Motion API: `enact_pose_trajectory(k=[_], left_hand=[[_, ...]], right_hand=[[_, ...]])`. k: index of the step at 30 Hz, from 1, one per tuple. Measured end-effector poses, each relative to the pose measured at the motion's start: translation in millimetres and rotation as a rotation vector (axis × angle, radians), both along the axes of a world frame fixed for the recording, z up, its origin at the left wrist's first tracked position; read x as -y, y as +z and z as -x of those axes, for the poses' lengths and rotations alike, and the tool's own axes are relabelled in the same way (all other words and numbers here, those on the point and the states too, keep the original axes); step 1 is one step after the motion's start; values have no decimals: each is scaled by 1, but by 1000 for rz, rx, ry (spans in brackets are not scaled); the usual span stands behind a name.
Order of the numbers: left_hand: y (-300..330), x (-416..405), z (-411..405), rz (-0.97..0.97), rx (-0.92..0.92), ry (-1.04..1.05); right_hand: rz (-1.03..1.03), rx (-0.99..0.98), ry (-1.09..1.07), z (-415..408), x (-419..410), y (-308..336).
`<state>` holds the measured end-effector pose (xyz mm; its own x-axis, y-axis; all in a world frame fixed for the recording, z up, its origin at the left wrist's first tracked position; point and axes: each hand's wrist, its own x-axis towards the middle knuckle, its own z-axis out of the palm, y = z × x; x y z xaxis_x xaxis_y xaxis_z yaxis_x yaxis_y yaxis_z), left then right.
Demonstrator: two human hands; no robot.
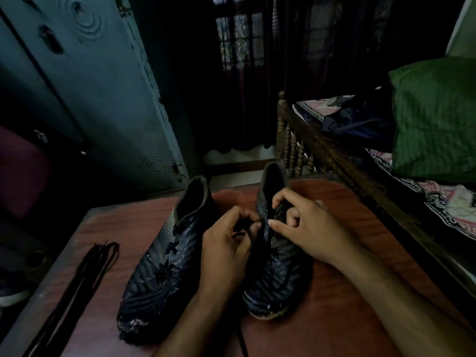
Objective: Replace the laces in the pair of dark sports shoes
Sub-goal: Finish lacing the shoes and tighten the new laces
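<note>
Here both hands [226, 243] [306, 228] pinch the right shoe's [278, 266] lace [264, 224].

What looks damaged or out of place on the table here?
The left dark sports shoe has a scuffed, frayed toe with whitish wear marks. The right dark sports shoe shows similar scuffing at its toe. Nothing looks spilled.

surface: reddish wooden table [347, 318] | on it: two dark shoes [159, 258], spare laces [85, 274] at left

Two shoes [164, 256] [275, 256], two hands [226, 248] [309, 228] (one lace bundle [77, 287]).
</note>
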<state>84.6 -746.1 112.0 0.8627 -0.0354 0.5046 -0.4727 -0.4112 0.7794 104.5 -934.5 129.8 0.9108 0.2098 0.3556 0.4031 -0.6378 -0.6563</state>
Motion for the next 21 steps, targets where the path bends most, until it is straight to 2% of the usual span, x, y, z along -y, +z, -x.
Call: enact_pose_trajectory(k=[10,21], left_hand=[[3,1,2,49,-70,-2],[2,-7,-5,-13,-15,-25]], right_hand=[[-27,-24,92,3,-2,0],[-63,47,69,2,-9,-7]])
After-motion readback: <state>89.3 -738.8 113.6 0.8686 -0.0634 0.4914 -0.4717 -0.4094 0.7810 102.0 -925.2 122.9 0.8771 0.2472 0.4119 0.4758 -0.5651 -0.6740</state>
